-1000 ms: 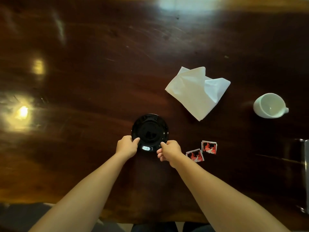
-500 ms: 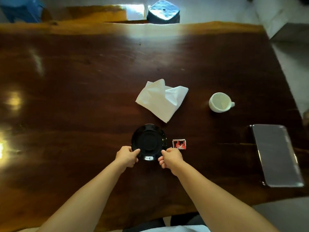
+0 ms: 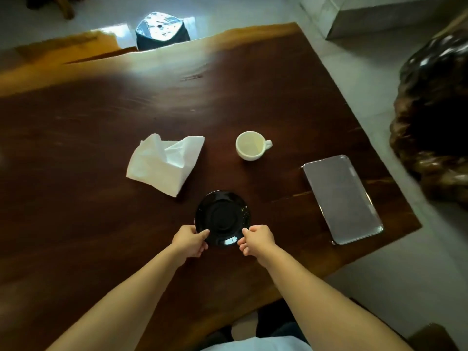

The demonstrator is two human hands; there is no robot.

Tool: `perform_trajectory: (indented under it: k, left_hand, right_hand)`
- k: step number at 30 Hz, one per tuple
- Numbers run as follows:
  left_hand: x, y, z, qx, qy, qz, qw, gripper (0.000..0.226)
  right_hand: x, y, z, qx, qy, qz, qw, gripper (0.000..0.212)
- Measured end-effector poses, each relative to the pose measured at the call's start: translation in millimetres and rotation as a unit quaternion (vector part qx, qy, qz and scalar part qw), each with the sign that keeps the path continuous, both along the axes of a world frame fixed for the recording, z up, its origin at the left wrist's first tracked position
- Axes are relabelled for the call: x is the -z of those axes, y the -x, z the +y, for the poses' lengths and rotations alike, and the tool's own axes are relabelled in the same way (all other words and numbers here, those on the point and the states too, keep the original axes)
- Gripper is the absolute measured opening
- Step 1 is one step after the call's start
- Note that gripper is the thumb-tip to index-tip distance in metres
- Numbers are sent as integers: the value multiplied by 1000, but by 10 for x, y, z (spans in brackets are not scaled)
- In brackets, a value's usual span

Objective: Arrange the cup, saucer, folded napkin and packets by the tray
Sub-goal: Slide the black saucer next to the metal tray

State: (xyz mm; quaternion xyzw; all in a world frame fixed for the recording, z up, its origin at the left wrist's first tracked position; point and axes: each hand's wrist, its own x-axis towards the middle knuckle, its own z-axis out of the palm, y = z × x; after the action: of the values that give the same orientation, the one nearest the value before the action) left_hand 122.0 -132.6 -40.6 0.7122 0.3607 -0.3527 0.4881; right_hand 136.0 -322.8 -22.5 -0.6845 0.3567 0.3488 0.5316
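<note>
A black saucer (image 3: 222, 216) is held near the table's front middle. My left hand (image 3: 189, 240) grips its near left rim and my right hand (image 3: 257, 239) grips its near right rim. Whether the saucer touches the table I cannot tell. A crumpled white napkin (image 3: 164, 164) lies to the far left of the saucer. The white cup (image 3: 250, 145) stands upright and empty behind the saucer, handle to the right. A flat metal tray (image 3: 342, 198) lies at the right, close to the table's edge. The packets are hidden from view.
The dark wooden table (image 3: 76, 148) stretches far to the left and back. Its right edge runs just past the tray. A shiny stool (image 3: 162, 30) stands beyond the far edge. A dark carved wooden mass (image 3: 435, 122) sits on the floor at the right.
The view has swung right and pulled back, bringing the tray fully in. Both hands kept hold of the saucer and carried it right, toward the cup. The red packets dropped out of sight.
</note>
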Motion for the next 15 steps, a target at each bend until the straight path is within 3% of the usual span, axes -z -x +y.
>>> perform_trajectory:
  k: [15]
  left_hand:
    - [-36,-318,-1742,-72,56,38,995,23]
  right_hand:
    - [124,-509,-1750,-27,-11,28,999,34]
